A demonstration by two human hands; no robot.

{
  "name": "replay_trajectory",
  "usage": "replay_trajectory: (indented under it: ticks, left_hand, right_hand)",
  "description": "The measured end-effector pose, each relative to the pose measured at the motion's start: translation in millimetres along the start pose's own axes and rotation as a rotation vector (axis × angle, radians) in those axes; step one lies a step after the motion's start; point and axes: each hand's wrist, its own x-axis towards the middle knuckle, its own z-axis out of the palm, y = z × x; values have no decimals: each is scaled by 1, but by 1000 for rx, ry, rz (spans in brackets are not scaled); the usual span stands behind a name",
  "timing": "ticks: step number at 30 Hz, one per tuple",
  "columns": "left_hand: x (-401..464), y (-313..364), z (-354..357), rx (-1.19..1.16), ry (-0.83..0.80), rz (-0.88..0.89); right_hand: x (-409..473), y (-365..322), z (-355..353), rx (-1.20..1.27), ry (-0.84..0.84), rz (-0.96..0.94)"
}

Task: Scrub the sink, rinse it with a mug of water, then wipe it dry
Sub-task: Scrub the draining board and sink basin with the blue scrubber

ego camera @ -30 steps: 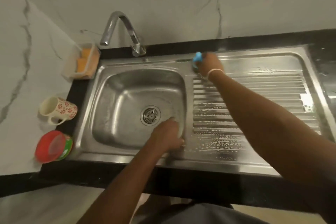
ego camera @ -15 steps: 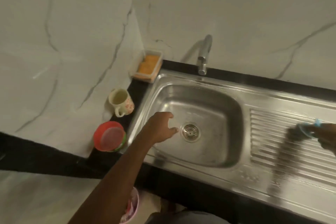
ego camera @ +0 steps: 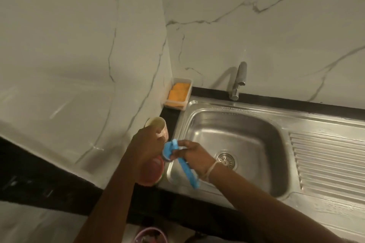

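a: where the two hands meet at the left edge of the steel sink [ego camera: 235, 140], what is each one holding?
b: the left hand [ego camera: 147, 145] is wrapped around the cream mug [ego camera: 158, 127], which is upright beside the sink on the black counter [ego camera: 169, 113]. i cannot tell whether the mug is lifted or standing.
a: and the other?
b: the right hand [ego camera: 194, 157] grips a blue scrub brush [ego camera: 178, 161] by its handle, the head pressed against the left hand, the handle trailing over the basin's near left corner.
a: anything under them?
b: a red lidded container [ego camera: 153, 171], partly hidden by the left wrist.
a: the rest?
b: a tap [ego camera: 238, 81] at the back rim, the drain strainer [ego camera: 226, 160] in the basin, the ribbed drainboard [ego camera: 325, 163] to the right, and a clear tray of orange sponges [ego camera: 178, 92] in the corner.
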Motion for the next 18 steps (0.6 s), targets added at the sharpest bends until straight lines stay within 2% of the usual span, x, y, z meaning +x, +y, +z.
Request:
replay_trajectory:
  ticks: [3,6,9,14,18]
  left_hand:
    - [-5,-16,-6,173,-85,-53]
    - [-13,-36,5,227,-184,-123]
    - [-16,-55,23,263,-253,-156]
    - [-16,-71,28,200,-183,-159]
    - [-22,-73,29,142,-107,-178]
  right_hand:
    - [8,0,44,-54,-60,-2]
    - [7,4,70,-160,-118,-21]
    - [7,11,90,-389,-106,-107]
    - [15,6,100,-725,-101,-74]
    - [18,7,98,-784,-39,-80]
